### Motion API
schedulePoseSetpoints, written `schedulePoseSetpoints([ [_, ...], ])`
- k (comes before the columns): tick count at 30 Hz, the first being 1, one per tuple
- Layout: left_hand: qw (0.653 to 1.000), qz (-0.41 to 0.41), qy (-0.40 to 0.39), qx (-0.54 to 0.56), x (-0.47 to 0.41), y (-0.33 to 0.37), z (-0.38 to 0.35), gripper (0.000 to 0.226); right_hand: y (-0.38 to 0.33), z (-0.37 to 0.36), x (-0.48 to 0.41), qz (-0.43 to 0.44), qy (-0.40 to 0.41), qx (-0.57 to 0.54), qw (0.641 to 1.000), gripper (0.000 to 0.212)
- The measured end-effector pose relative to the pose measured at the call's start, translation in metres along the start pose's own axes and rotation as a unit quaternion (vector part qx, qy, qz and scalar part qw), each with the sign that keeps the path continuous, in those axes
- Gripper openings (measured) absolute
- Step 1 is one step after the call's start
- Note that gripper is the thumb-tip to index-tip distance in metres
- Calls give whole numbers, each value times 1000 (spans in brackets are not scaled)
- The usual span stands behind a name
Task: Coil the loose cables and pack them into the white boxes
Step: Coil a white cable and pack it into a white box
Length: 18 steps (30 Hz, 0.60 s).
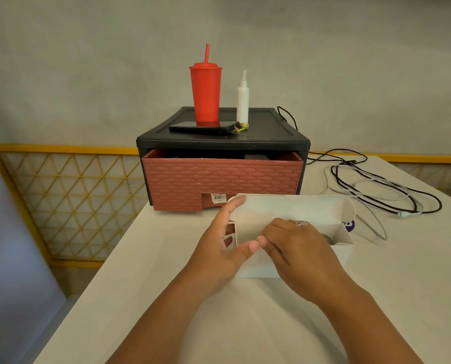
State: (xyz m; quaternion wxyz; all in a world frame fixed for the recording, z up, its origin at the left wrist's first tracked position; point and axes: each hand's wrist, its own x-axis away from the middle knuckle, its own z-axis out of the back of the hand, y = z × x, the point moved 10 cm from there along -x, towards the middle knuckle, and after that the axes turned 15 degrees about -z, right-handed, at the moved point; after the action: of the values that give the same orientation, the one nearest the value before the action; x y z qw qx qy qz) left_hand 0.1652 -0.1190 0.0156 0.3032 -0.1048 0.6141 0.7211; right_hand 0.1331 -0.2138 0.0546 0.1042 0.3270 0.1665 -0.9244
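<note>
Fingers (236,203) of our left hand (227,245) clasp the white box (298,210) at its end. Our right hand (295,248) curls over the front wall, hiding its fingertips and the contents.

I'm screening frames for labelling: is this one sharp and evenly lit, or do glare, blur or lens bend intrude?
Head view: soft, dim, warm light with faint shadows; left hand, right hand and box fairly sharp; the phone mirrors the cup, no harsh glare; wide-angle stretch toward the edges, the yellow frame leaning at left; a featureless grey-blue shape at the left edge is unreadable.
</note>
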Motion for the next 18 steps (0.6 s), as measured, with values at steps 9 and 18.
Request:
schedulePoseSetpoints([
  [9,1000,8,18,16,-2,-12,11,64,6,-1,4,-28,-14,-11,999,35],
  [18,995,34,81,51,-5,-27,44,53,82,26,9,-291,135,-211,923,36],
])
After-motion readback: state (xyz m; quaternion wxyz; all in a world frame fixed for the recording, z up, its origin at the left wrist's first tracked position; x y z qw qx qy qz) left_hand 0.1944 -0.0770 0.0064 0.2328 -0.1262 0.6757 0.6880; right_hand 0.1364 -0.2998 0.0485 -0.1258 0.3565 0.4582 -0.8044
